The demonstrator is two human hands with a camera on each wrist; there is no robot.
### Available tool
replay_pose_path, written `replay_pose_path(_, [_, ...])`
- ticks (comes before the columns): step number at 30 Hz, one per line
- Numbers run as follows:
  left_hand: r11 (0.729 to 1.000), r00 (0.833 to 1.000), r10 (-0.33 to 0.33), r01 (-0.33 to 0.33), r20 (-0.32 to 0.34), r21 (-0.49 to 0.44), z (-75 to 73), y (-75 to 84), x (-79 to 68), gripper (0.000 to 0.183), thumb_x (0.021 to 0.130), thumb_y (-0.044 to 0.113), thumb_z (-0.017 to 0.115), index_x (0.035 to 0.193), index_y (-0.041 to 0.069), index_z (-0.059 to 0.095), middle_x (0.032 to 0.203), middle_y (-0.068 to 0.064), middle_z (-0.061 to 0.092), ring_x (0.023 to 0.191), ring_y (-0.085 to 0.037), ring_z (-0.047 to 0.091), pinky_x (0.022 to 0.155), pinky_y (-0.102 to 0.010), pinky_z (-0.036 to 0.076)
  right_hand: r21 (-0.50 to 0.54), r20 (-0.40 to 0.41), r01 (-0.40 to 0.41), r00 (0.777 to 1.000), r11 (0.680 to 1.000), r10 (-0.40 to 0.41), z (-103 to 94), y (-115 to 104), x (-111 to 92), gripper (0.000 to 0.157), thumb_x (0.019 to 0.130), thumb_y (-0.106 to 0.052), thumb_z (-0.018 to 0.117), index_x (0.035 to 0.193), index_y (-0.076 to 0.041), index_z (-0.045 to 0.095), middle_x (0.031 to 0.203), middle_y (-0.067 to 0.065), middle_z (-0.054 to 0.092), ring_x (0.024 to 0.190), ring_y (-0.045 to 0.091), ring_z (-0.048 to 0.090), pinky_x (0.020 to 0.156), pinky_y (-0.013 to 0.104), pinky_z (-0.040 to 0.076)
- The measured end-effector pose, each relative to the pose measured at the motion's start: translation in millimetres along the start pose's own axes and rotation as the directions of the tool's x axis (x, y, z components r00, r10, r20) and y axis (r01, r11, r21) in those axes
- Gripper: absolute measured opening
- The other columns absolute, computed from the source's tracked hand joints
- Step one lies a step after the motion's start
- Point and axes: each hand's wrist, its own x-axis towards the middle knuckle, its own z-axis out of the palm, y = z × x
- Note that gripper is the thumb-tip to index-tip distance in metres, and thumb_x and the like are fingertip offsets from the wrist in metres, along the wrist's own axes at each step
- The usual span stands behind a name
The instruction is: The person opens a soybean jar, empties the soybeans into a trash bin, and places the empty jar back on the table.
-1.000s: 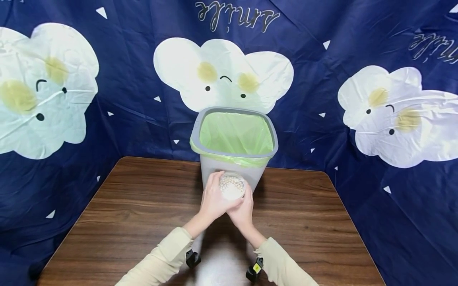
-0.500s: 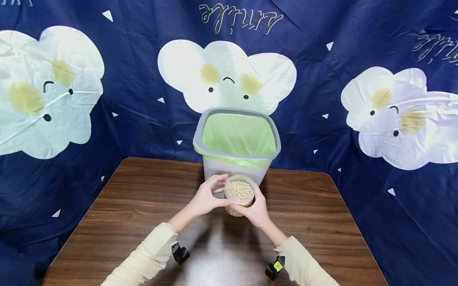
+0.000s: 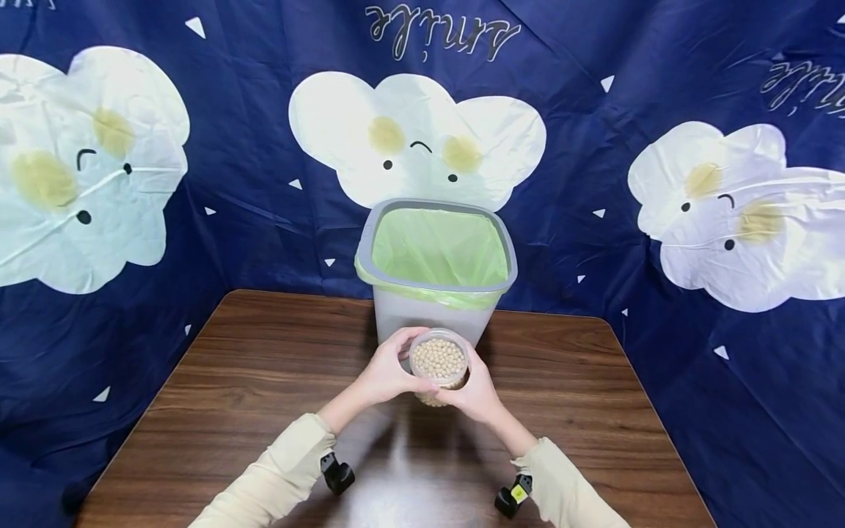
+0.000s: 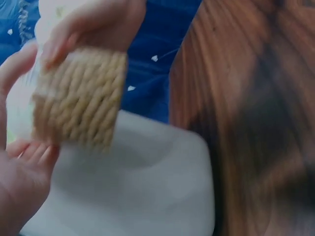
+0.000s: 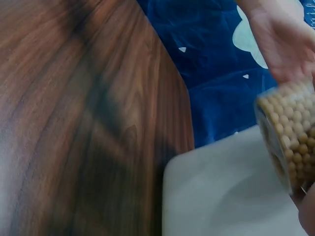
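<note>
Clear cylindrical jar (image 3: 439, 367): smooth, apparently plastic, filled with pale tan round beans (image 5: 298, 118); held roughly upright before the pale grey plastic bin (image 3: 429, 315) and, judging by shadows, above the dark brown wood-grain table (image 3: 284, 367). Whether a lid covers it cannot be told.
Left hand (image 3: 388, 372): curled about the jar's left side, only partly closed since the jar fills the grasp; thumb at the front.
Right hand (image 3: 480, 387): wrapped round the right side at similar spread, thumb tip near the other thumb.
Change: a second ago the hands sat closer together beneath white glare; they now stand wider, the jar lies slightly nearer the person, and the beans show plainly. Judged meaning: a balanced two-handed hold, contents retained.
Bin: tapered, with a rounded grey rim (image 3: 449, 287) and thin, wrinkled translucent green liner (image 3: 439, 249).
Forearms: cream cloth sleeves (image 3: 264, 477), small black wrist devices (image 3: 339, 474) below.
Backdrop: creased navy cloth (image 3: 251, 110) printed with white clouds (image 3: 330, 117).
</note>
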Motion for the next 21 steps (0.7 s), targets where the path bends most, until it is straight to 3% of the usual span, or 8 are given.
replay_pose_path(4, [1.0, 0.986, 0.012, -0.009, -0.167, 0.013, 14.2, -1.1, 0.4, 0.082, 0.051, 0.005, 0.087, 0.124, 0.001, 0.049, 0.12, -0.013, 0.052, 0.111, -0.025, 0.051, 0.094, -0.039, 0.042, -0.034, -0.159, 0.002, 0.987, 0.999, -0.007, 13.0, 13.6, -0.1, 0.088, 0.053, -0.002, 0.082, 0.129, 0.007, 0.04, 0.121, 0.023, 0.051, 0.109, 0.032, 0.05, 0.095, 0.032, 0.039])
replay_pose_path(9, [0.998, 0.931, 0.005, 0.015, -0.366, 0.054, 31.9, -0.9, -1.6, 0.08, 0.051, 0.013, 0.087, 0.122, 0.003, 0.05, 0.119, -0.009, 0.052, 0.11, -0.021, 0.051, 0.095, -0.031, 0.041, -0.146, -0.334, -0.021, 0.942, 0.989, -0.029, 29.5, 32.6, 1.5, 0.09, 0.053, -0.014, 0.086, 0.131, -0.003, 0.042, 0.124, 0.015, 0.051, 0.112, 0.027, 0.05, 0.094, 0.04, 0.039])
replay_pose_path(13, [0.999, 0.894, 0.022, 0.002, -0.448, 0.052, 40.6, -2.5, -2.8, 0.08, 0.055, 0.017, 0.086, 0.124, 0.0, 0.048, 0.122, -0.013, 0.05, 0.113, -0.025, 0.049, 0.097, -0.035, 0.04, -0.197, -0.398, -0.03, 0.916, 0.98, -0.052, 37.1, 35.0, 2.6, 0.089, 0.057, -0.023, 0.085, 0.132, -0.004, 0.041, 0.123, 0.014, 0.051, 0.112, 0.027, 0.05, 0.093, 0.044, 0.041])
replay_pose_path(16, [0.998, 0.897, 0.034, -0.009, -0.441, 0.057, 41.0, -3.6, -3.7, 0.081, 0.057, 0.018, 0.085, 0.126, -0.001, 0.046, 0.124, -0.014, 0.048, 0.114, -0.026, 0.048, 0.097, -0.037, 0.039, -0.196, -0.41, -0.034, 0.911, 0.98, -0.051, 38.3, 36.1, 2.3, 0.09, 0.056, -0.024, 0.086, 0.131, -0.003, 0.042, 0.123, 0.015, 0.051, 0.111, 0.028, 0.05, 0.092, 0.045, 0.041])
replay_pose_path(21, [0.995, 0.937, 0.081, -0.059, -0.341, 0.075, 29.8, -1.2, -6.2, 0.075, 0.062, 0.008, 0.083, 0.125, -0.008, 0.047, 0.123, -0.02, 0.048, 0.112, -0.031, 0.05, 0.095, -0.038, 0.041, -0.144, -0.377, -0.044, 0.926, 0.989, -0.014, 32.3, 39.5, 1.2, 0.087, 0.055, -0.02, 0.086, 0.129, -0.002, 0.044, 0.121, 0.015, 0.054, 0.11, 0.027, 0.052, 0.092, 0.043, 0.04])
